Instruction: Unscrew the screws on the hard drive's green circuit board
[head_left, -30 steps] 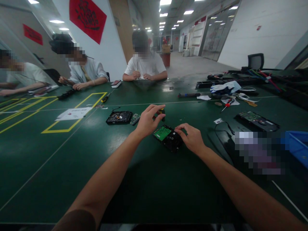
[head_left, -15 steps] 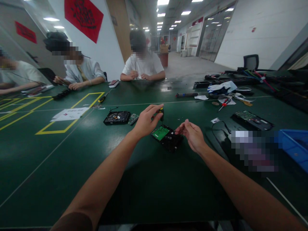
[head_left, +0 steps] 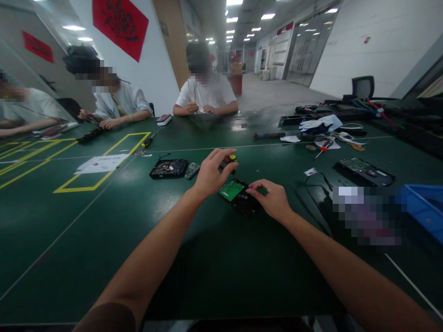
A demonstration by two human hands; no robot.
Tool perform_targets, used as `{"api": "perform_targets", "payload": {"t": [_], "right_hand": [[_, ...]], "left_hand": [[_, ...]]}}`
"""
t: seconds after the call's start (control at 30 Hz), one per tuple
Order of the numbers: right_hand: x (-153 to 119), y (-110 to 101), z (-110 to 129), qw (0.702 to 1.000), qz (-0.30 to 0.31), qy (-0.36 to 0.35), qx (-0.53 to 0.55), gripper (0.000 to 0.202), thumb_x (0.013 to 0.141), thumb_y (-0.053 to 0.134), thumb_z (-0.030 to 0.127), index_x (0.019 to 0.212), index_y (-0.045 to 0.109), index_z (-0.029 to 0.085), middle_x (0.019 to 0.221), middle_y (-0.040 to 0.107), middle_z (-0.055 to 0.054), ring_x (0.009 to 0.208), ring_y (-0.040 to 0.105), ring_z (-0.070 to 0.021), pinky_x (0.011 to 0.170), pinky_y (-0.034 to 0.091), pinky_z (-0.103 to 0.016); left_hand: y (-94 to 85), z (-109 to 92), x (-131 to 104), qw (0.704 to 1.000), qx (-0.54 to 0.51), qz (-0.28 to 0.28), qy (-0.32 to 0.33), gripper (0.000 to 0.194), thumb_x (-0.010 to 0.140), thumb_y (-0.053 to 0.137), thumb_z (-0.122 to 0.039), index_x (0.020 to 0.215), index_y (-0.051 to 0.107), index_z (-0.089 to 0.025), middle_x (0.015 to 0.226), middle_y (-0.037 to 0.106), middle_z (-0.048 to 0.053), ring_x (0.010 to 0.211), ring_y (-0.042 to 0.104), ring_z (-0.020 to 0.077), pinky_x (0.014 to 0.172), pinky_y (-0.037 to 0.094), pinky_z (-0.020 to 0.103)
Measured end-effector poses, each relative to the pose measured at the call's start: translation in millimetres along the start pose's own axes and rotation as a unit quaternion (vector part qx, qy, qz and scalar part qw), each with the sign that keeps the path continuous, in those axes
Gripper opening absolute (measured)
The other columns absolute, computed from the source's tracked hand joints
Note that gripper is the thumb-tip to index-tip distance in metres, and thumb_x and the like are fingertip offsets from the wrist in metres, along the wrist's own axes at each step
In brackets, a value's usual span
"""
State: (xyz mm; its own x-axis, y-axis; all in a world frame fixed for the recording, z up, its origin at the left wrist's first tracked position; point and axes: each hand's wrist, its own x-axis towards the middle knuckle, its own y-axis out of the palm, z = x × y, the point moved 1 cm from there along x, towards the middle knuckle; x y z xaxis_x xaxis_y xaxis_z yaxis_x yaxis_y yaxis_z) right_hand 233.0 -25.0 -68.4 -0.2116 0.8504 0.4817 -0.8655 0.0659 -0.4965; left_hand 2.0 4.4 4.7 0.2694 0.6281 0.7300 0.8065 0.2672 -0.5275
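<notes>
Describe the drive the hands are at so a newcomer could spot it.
On the green table, find the left hand and right hand. Between them lies a black drive. Its bright green board sets it apart from the left drive and the duller far-right drive.

Black hard drive (head_left: 241, 201) flat, green board (head_left: 231, 190) uppermost; yellow-black screwdriver (head_left: 233, 159) apparently upright

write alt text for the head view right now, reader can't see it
The left hand holds a yellow-and-black screwdriver at the far edge of a hard drive with a green circuit board, and the right hand is at its right side. Three other people sit around the green table.
</notes>
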Motion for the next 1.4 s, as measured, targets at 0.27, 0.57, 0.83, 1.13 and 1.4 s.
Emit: {"api": "perform_targets", "payload": {"t": [0.27,0.57,0.83,1.13,1.4], "right_hand": [[1.5,3.2,1.1,0.996,0.017,-0.071,-0.049,0.024,0.105,0.052,0.040,0.099,0.071,0.026,0.109,0.074,-0.007,0.102,0.069,-0.0262,0.093,0.053,-0.046],[3.8,2.7,-5.8,0.995,0.013,-0.082,-0.061,0.024,0.101,0.061,0.045,0.089,0.065,0.025,0.107,0.070,-0.008,0.102,0.066,-0.0271,0.090,0.053,-0.045],[3.8,2.5,-10.9,0.996,-0.005,-0.067,-0.065,0.020,0.104,0.055,0.041,0.100,0.066,0.026,0.108,0.070,-0.008,0.103,0.066,-0.0266,0.092,0.052,-0.044],[2.8,3.0,-10.4,0.993,-0.001,-0.083,-0.082,0.012,0.104,0.055,0.032,0.104,0.064,0.024,0.106,0.069,-0.007,0.102,0.064,-0.0252,0.091,0.050,-0.042],[2.4,2.4,-10.0,0.993,-0.005,-0.082,-0.083,0.010,0.104,0.054,0.029,0.103,0.063,0.024,0.106,0.068,-0.006,0.101,0.064,-0.0245,0.090,0.050,-0.040]], "left_hand": [[-1.7,5.4,0.2,0.999,0.001,0.037,0.007,0.037,0.104,0.049,-0.018,0.140,0.059,-0.022,0.125,0.065,0.010,0.107,0.065,0.0185,0.089,0.059,0.035],[2.9,7.7,-1.9,0.999,0.005,-0.007,-0.031,0.029,0.097,0.066,-0.023,0.126,0.065,-0.020,0.117,0.070,0.008,0.095,0.069,0.0166,0.073,0.059,0.026],[4.3,10.3,-3.0,0.999,-0.002,0.009,-0.047,0.035,0.096,0.067,-0.021,0.130,0.059,-0.021,0.117,0.072,0.008,0.097,0.071,0.0178,0.073,0.060,0.027],[6.1,13.7,-3.9,0.999,-0.003,0.001,-0.053,0.037,0.095,0.069,-0.021,0.130,0.060,-0.022,0.116,0.072,0.006,0.096,0.071,0.0170,0.075,0.059,0.027],[4.7,10.4,-3.2,0.999,0.001,-0.004,-0.050,0.036,0.094,0.069,-0.020,0.129,0.061,-0.022,0.116,0.072,0.006,0.096,0.071,0.0168,0.076,0.060,0.027]]}}
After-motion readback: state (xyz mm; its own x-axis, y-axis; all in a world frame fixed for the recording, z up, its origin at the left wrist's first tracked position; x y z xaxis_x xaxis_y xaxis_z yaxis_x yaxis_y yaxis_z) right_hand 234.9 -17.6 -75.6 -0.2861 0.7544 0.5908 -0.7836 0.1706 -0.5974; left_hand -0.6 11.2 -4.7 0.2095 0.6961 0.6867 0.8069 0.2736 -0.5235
